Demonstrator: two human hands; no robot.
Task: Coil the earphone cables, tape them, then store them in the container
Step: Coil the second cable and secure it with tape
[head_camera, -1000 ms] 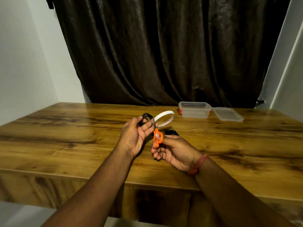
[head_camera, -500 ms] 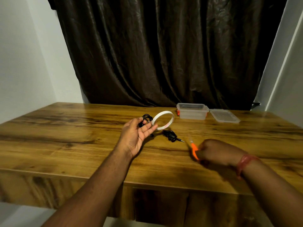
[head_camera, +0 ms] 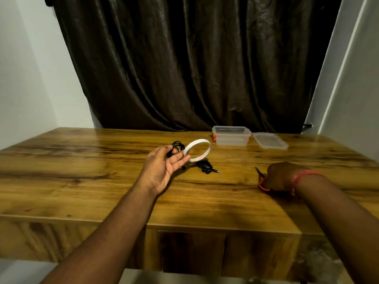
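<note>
My left hand point(head_camera: 164, 167) is raised palm-up over the table's middle. Its thumb pinches a coiled black earphone cable point(head_camera: 176, 146) against the fingers. A white tape roll point(head_camera: 198, 150) stands on edge at the fingertips and touches them. A second black earphone point(head_camera: 205, 167) lies bunched on the table just right of that hand, its plug pointing right. My right hand point(head_camera: 281, 177) rests low on the table at the right and grips orange-handled scissors point(head_camera: 261, 182), blades pointing away. The clear container point(head_camera: 231, 136) stands open at the back.
The container's clear lid point(head_camera: 269, 140) lies flat just right of it. The wooden table point(head_camera: 82, 171) has its front edge close to me. A dark curtain hangs behind the table, with white walls on both sides.
My right hand has carried the scissors away from the tape, to the right and down onto the table. My left hand has kept the coil and tape roll in place.
</note>
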